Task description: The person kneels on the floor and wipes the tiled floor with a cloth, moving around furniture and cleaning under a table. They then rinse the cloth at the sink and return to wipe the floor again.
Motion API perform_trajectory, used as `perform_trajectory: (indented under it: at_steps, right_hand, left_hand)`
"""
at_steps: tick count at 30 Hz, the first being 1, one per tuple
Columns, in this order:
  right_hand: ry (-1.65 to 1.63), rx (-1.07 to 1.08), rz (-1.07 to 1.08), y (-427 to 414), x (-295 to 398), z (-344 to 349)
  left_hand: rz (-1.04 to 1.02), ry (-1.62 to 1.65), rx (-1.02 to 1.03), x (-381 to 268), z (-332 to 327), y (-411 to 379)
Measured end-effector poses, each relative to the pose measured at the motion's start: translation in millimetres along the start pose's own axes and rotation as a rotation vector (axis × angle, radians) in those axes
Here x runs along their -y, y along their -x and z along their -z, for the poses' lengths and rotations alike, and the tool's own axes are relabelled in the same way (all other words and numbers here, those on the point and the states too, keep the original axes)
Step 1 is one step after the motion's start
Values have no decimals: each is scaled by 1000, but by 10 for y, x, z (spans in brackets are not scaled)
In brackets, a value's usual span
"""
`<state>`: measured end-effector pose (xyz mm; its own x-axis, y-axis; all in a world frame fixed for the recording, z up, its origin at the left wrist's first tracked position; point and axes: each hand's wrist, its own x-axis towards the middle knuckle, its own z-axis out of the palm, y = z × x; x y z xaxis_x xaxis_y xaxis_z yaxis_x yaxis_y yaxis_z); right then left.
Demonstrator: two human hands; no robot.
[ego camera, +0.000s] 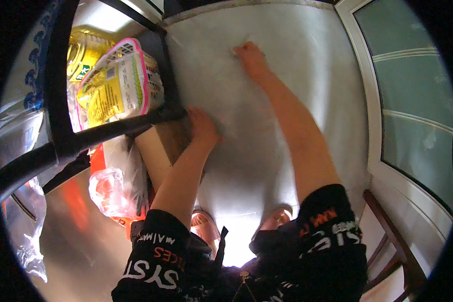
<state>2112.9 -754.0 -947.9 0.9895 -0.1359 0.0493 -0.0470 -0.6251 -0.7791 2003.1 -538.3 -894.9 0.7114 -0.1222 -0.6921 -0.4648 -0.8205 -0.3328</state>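
Observation:
My right hand point(251, 60) reaches far forward over the pale floor point(241, 105). Its fingers are curled down near the surface; a small dark edge shows beside them, and I cannot tell whether it grips something. Nearer to me, my left hand point(204, 127) is held with its fingers extended beside the foot of a black rack point(173, 113). Nothing shows in it, and it seems to rest on or just above the floor next to a cardboard box point(158, 151).
At left, the rack holds a pink-rimmed plastic basket point(146, 79) of packets and a yellow oil bottle point(85, 53). Plastic bags point(107, 188) lie below. A white-framed glass door point(373, 113) borders the right, with a wooden chair point(392, 241) at lower right.

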Motion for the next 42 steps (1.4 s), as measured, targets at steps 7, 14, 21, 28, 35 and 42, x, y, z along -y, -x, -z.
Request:
perform_trajectory:
  at_steps: [7, 14, 21, 28, 35, 42]
  right_hand:
    - [-52, 899, -584, 2845, 419, 1435]
    - [444, 531, 80, 2405, -486, 1112]
    - [-89, -289, -211, 502, -460, 858]
    - [34, -559, -556, 1712, -702, 1879]
    - [1112, 117, -363, 1818, -1071, 1183]
    - [776, 217, -307, 1781, -933, 1248]
  left_hand:
    - [8, -72, 121, 74, -12, -59]
    - [21, 96, 61, -130, 51, -228]
    - [167, 595, -5, -253, 191, -374]
    - [176, 571, -162, -72, -12, -276]
    - [205, 374, -19, -68, 332, -322]
    - [2, 663, -375, 874, 1070, -634]
